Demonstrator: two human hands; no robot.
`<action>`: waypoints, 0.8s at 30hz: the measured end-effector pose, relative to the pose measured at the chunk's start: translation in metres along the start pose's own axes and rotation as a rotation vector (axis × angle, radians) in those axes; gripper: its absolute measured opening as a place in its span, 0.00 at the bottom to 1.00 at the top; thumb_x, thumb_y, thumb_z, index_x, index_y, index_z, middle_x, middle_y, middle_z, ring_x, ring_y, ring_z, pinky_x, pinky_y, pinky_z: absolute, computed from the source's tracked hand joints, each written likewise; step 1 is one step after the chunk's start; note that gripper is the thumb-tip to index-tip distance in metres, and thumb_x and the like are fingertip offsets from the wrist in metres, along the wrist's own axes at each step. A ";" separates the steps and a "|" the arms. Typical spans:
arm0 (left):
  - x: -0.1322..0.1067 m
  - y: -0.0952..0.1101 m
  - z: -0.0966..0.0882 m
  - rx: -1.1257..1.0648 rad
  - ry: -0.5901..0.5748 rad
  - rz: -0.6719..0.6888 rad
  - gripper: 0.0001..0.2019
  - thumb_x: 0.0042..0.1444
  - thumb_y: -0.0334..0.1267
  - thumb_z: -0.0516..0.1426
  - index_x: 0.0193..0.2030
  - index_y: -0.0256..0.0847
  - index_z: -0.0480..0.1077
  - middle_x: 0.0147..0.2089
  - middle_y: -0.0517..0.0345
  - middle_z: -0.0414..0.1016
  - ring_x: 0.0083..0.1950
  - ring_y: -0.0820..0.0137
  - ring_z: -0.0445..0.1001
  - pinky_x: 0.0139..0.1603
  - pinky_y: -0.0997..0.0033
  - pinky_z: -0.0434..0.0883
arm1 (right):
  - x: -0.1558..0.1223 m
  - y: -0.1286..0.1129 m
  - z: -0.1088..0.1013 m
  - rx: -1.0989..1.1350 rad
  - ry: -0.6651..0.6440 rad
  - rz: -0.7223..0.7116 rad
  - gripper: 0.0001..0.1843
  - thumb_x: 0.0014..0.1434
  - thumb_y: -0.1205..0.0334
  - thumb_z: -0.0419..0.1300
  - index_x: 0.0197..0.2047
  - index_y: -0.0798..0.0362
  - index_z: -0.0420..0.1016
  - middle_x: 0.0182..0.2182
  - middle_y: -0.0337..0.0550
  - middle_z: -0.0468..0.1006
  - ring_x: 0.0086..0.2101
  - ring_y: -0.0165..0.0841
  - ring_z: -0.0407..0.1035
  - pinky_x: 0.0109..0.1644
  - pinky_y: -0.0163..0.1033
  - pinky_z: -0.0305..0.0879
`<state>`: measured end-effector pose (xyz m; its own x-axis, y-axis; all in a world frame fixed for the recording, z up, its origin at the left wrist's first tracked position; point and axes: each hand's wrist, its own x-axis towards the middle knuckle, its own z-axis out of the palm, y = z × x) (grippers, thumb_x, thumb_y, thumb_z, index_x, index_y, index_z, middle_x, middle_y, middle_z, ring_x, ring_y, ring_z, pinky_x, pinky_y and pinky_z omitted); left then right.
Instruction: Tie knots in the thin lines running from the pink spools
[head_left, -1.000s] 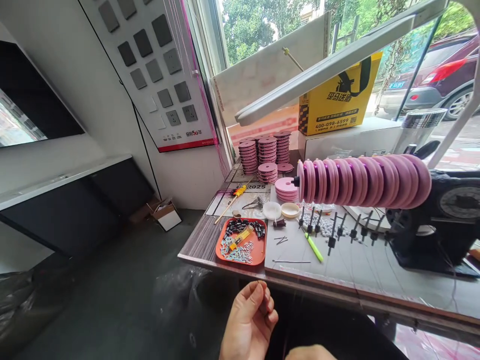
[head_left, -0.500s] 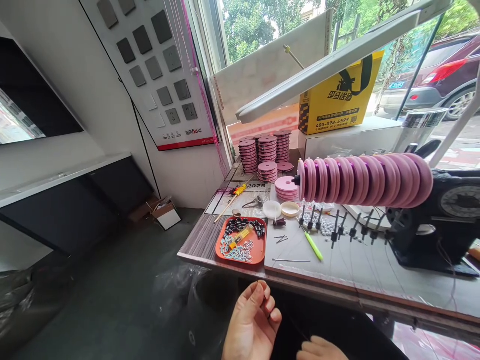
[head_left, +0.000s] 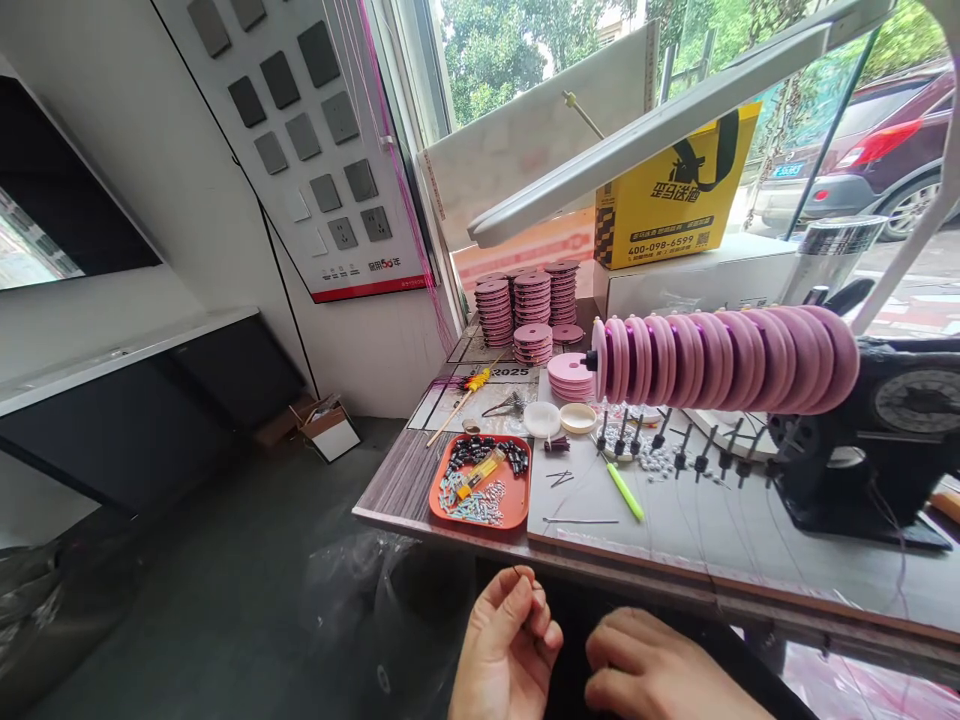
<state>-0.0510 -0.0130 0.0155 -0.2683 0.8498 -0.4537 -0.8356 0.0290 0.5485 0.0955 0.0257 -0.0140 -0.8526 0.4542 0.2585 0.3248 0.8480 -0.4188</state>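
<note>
My left hand (head_left: 506, 645) is low in front of the table edge, its thumb and forefinger pinched on a tiny dark piece that is too small to name. My right hand (head_left: 660, 670) lies just right of it, fingers curled toward the left hand, and what they hold is hidden. Above them on the table sits an orange tray (head_left: 516, 500) with dark beads, small blue-white pieces and a yellow item. A row of pink spools (head_left: 720, 360) runs along a horizontal shaft on a black machine (head_left: 877, 450). Thin lines with black weights (head_left: 679, 455) hang from the spools.
Stacks of pink spools (head_left: 529, 300) stand at the back of the table beside a yellow box (head_left: 675, 195). A green pen (head_left: 626, 490), a long needle (head_left: 581, 521), two small white dishes (head_left: 559, 418) and a lamp arm (head_left: 660, 125) overhead are nearby. Clear plastic bags (head_left: 352, 590) lie on the floor at left.
My right hand has come up into view from the bottom edge and closed in beside my left hand. The left hand keeps its pinch and has hardly moved.
</note>
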 end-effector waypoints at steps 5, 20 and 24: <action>-0.003 0.008 -0.004 0.143 0.029 0.118 0.15 0.21 0.35 0.75 0.20 0.35 0.78 0.18 0.59 0.76 0.18 0.80 0.70 0.21 0.83 0.69 | 0.024 0.009 -0.051 -0.003 0.146 0.222 0.11 0.61 0.70 0.53 0.31 0.53 0.74 0.27 0.41 0.75 0.28 0.32 0.71 0.30 0.33 0.62; -0.002 0.033 -0.036 0.134 0.089 0.263 0.15 0.24 0.37 0.74 0.20 0.37 0.77 0.15 0.63 0.71 0.17 0.82 0.65 0.19 0.85 0.64 | 0.159 0.022 -0.038 -0.331 -0.047 0.014 0.03 0.61 0.69 0.58 0.38 0.57 0.74 0.38 0.43 0.76 0.41 0.36 0.71 0.44 0.44 0.68; -0.002 0.037 -0.042 0.079 0.090 0.282 0.14 0.24 0.37 0.74 0.20 0.36 0.78 0.15 0.62 0.72 0.17 0.82 0.66 0.19 0.84 0.64 | 0.178 0.032 -0.024 -0.273 -0.037 -0.019 0.05 0.63 0.65 0.58 0.39 0.57 0.72 0.39 0.43 0.75 0.41 0.36 0.70 0.47 0.47 0.66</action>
<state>-0.1020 -0.0357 0.0071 -0.5285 0.7804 -0.3342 -0.6835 -0.1576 0.7128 -0.0358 0.1399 0.0399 -0.8720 0.4319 0.2302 0.4032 0.9006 -0.1625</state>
